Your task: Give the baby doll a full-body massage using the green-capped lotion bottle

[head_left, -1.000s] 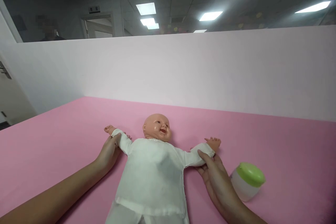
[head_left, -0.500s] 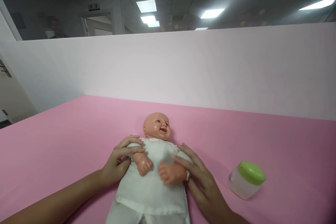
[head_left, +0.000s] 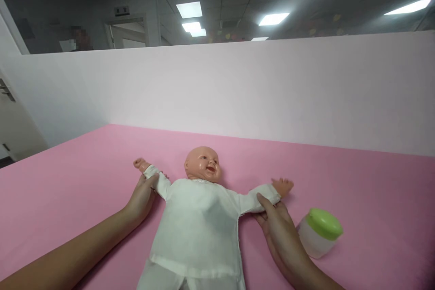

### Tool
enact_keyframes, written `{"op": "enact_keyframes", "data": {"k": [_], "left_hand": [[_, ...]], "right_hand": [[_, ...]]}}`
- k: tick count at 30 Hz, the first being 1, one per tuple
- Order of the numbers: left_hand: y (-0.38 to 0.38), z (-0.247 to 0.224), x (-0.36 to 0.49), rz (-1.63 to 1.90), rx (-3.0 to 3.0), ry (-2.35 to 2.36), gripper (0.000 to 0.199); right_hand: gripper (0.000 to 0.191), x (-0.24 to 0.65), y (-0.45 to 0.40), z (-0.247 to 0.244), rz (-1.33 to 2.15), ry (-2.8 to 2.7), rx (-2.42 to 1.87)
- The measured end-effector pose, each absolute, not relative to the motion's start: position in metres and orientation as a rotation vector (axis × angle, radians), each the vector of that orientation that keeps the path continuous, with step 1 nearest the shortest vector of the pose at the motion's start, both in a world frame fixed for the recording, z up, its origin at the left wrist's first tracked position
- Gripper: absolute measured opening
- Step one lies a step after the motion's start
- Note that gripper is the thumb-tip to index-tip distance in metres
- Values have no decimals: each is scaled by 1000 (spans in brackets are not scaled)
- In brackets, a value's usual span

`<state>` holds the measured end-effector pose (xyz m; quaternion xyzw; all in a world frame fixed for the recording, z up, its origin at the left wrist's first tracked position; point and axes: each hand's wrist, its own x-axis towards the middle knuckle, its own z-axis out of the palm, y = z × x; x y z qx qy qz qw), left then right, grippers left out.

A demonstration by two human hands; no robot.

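The left hand (head_left: 140,200) is closed around the white sleeve (head_left: 152,176) of a baby doll (head_left: 200,222), just below the doll's bare plastic hand (head_left: 141,164). Its fingers curl over the cloth, and their tips are partly hidden behind the arm. The right hand (head_left: 278,235) is holding the doll's other sleeve (head_left: 258,200) near the wrist, with the thumb (head_left: 263,201) lying on top of the cloth and the fingers below it, so this grip is narrow too. Both of the person's forearms come in from the bottom corners of the view.

The doll lies on its back on a pink cover (head_left: 340,181), with its head (head_left: 202,164) toward the far side and its arms stretched straight out to each side. It wears a white long-sleeved gown (head_left: 199,231) and white trousers, which run out of view at the bottom edge.

A round jar (head_left: 319,233) with a green lid stands to the right of the doll, just beside the right hand and apparently not touching it. A pale partition (head_left: 238,95) rises beyond the doll. Above the partition, a blurred person (head_left: 79,40) and a doorway (head_left: 127,31) show toward the left, under ceiling lights (head_left: 189,9).
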<state>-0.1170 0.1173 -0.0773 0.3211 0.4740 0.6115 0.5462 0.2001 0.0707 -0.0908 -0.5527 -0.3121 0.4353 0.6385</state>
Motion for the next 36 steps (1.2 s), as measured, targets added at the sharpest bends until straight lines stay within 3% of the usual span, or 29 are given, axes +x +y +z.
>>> {"op": "enact_keyframes", "data": {"k": [3,8,11,14,18,23,26,28,31,36], "left_hand": [[123,-81,-121,1419,739,1095,21],[113,-79,-115,1449,863,1114,45],[103,-77,-111,1454,1103,1102,58],[96,-79,-112,1334,1560,1010,45],[93,-83,-115,1234,1929,873,35],[95,-81,-110,1316,1615,1040,44],[102,-76,-108,1398,1139,1076,54],[109,-73,-109,1410,873,1081,43],[116,-72,-113,1375,680,1108,27],[114,-77,-115,1376,781,1089,29]], "right_hand": [[74,201,72,-89,1078,-624,-1291],[82,197,61,-85,862,-944,-1362],[70,194,54,-87,730,-1216,-1252],[44,196,50,-96,441,-1608,-1100],[46,200,48,-106,231,-1914,-1013],[45,196,50,-100,486,-1610,-1081],[69,194,54,-88,726,-1221,-1211],[76,195,59,-82,850,-982,-1317],[73,197,65,-80,1023,-671,-1320],[80,198,68,-87,1029,-644,-1285]]}}
